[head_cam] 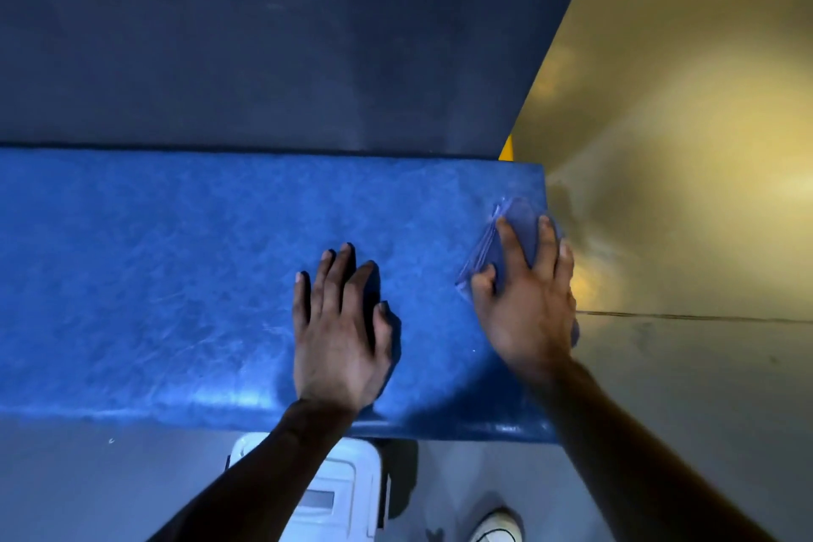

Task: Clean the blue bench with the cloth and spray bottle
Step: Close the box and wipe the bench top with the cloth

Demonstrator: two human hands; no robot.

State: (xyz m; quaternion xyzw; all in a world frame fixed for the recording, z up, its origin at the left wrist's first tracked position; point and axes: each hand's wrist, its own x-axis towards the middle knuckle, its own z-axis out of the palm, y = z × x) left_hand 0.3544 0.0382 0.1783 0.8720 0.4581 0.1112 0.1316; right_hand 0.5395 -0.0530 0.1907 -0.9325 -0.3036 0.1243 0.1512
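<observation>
The blue bench [176, 277] runs across the middle of the view, its padded top glossy and scuffed. My right hand [528, 295] presses a folded blue cloth [519, 229] flat against the bench's right end, fingers spread over it; part of the cloth is hidden under the palm. My left hand [338, 330] rests flat on the bench top, fingers apart, holding nothing, about a hand's width left of the cloth. No spray bottle shows in this view.
A dark blue wall [286, 35] rises behind the bench. A yellowish floor [682, 145] lies past the bench's right end, grey floor [88, 488] in front. A white device [334, 497] hangs at my chest, and a white shoe [497, 528] stands below the bench edge.
</observation>
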